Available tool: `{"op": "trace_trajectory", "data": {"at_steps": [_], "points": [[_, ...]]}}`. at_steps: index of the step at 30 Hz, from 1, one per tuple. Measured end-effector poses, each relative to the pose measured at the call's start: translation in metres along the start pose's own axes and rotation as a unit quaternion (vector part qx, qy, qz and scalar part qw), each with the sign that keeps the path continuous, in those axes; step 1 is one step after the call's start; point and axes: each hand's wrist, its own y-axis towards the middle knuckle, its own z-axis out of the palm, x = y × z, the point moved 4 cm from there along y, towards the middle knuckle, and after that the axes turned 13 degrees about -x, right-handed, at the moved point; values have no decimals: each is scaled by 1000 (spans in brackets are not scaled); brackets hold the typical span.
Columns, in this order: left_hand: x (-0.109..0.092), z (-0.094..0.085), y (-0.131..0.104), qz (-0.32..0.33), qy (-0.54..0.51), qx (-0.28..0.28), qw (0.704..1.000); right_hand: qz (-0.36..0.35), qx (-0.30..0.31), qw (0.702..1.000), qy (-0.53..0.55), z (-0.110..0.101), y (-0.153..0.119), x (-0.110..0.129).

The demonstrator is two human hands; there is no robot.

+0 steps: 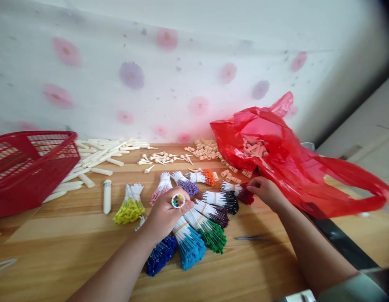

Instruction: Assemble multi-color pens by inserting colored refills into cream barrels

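Observation:
My left hand (164, 214) is wrapped round a white pen barrel (178, 201), its open end up and several coloured tips showing inside. At the right, my right hand (265, 191) has its fingers pinched at the dark red bundle (245, 193); whether they grip a stick is too small to tell. Rubber-banded bundles of white-stemmed sticks lie fanned around my left hand: yellow (129, 205), dark blue (161, 253), light blue (190, 245), green (211, 233), black (224, 201), orange (205, 177), purple (186, 184) and pink (161, 186).
A red basket (34, 176) stands at the left beside white barrels (97, 157). One finished-looking pen (107, 197) lies nearer. Small cone tips (164, 158) and clear pinkish parts (207, 149) lie at the back. A red plastic bag (276, 142) with parts inside and tweezers (251, 238) are at the right.

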Motion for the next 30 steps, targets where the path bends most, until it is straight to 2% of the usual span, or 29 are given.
{"op": "trace_trajectory", "data": {"at_steps": [4, 7, 9, 11, 13, 15, 17, 20, 23, 27, 30], "points": [[10, -1, 0, 5, 36, 12, 999, 77, -60, 985, 141, -11, -7, -7], [18, -2, 0, -3, 56, 16, 998, 96, -99, 965, 221, -28, -15, 2], [20, -1, 0, -8, 66, 15, 998, 86, -90, 959, 255, -37, -25, 19], [17, 0, 0, -8, 73, 14, 997, 67, -38, 957, 281, -36, -39, 46], [10, 2, -1, -8, 63, 18, 998, 45, 51, 950, 305, -24, -53, 79], [2, 5, -2, -18, 36, 33, 999, 17, 174, 926, 334, -1, -68, 113], [-4, 9, -5, -42, 8, 57, 997, -25, 239, 915, 324, 23, -77, 140], [-5, 11, -8, -94, -43, 67, 992, -95, 243, 921, 288, 51, -82, 165], [-3, 6, -7, -104, -68, 11, 992, -100, 226, 914, 322, 69, -82, 173], [-3, 2, -6, -106, -106, -25, 988, -70, 214, 871, 437, 78, -83, 170], [-5, 4, -6, -124, -140, -28, 982, -70, 216, 855, 466, 80, -85, 164]]}}
